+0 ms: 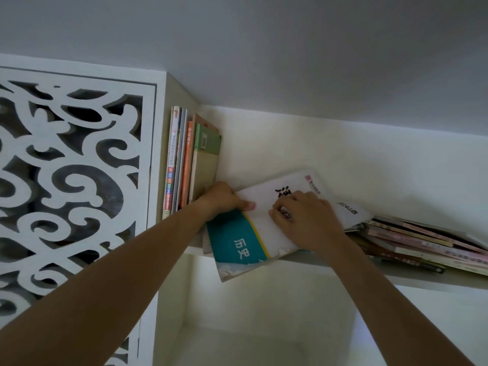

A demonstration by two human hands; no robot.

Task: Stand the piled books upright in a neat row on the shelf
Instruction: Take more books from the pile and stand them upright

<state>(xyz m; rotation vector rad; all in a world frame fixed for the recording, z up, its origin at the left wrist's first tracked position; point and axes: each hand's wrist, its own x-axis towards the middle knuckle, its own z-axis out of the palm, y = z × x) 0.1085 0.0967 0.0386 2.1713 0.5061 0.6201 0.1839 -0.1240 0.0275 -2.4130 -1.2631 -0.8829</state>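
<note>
Both hands, left hand [224, 198] and right hand [303, 220], are gripping a white-and-teal book [264, 220] over the shelf [412, 278]. Its overhanging corner is risking a slip; upright books [192, 159] may topple.

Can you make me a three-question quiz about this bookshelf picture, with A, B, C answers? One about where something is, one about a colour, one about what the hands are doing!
1. Where do the upright books stand?
A. At the left end of the shelf
B. At the right end
C. On the floor

2. What colour is the band on the white book being held?
A. Red
B. Teal
C. Black

3. What are the hands doing?
A. Hanging idle
B. Both on the white book
C. Holding a cup

Answers:
1 A, they lean against the left side panel.
2 B, a teal band edged with yellow.
3 B, the left hand grips its edge, and the right hand rests on its cover.
</note>
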